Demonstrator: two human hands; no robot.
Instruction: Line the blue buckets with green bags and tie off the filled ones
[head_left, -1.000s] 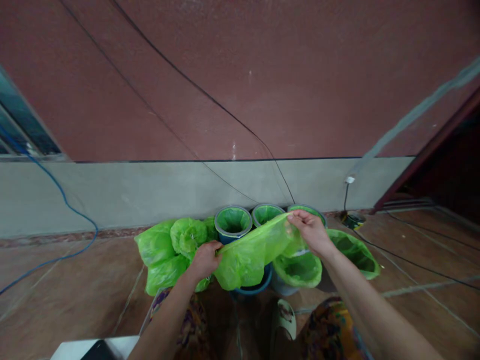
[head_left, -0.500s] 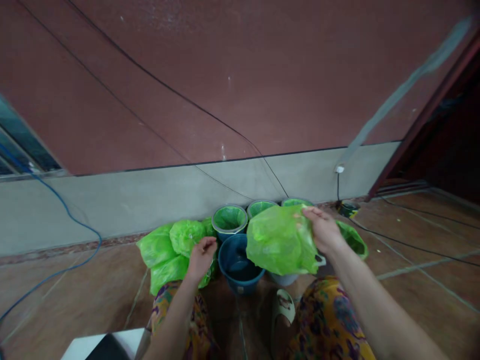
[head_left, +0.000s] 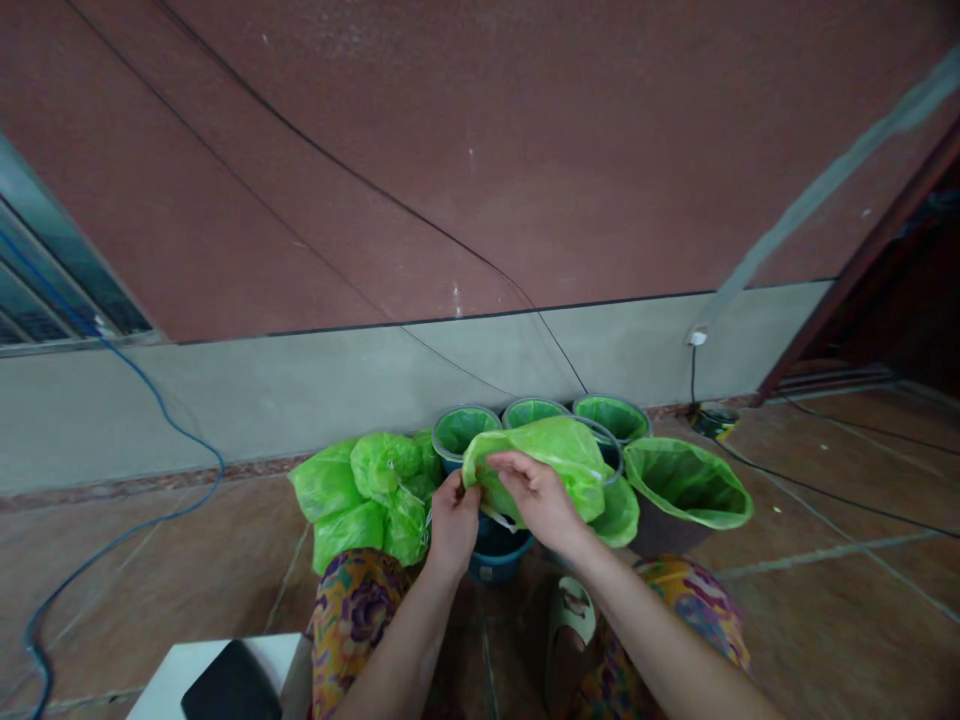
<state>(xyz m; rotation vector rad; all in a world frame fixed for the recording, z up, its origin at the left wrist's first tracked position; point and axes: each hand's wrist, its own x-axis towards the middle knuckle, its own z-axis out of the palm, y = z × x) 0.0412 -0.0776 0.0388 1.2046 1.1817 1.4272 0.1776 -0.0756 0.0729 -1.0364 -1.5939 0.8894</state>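
Note:
A thin green plastic bag (head_left: 559,445) is held up in front of me above a blue bucket (head_left: 495,570), covering much of it. My left hand (head_left: 454,515) pinches the bag's edge at the left end. At the bag's mouth, my right hand (head_left: 532,490) has its fingers stretched out against the plastic, thumb apart. The part of the bag behind that hand is hidden. To my left lie several bunched green bags (head_left: 379,485), some tied with white string.
Bins with green liners, such as the left one (head_left: 465,430), stand along the wall. A wider lined bin (head_left: 686,485) is at the right. A white box (head_left: 289,660) with a black item sits front left. A blue cable (head_left: 161,410) and a small can (head_left: 716,420) are on the floor.
The bag has moved left and down from my right side. My left hand has taken its edge, and my right hand has shifted from its right end to the mouth.

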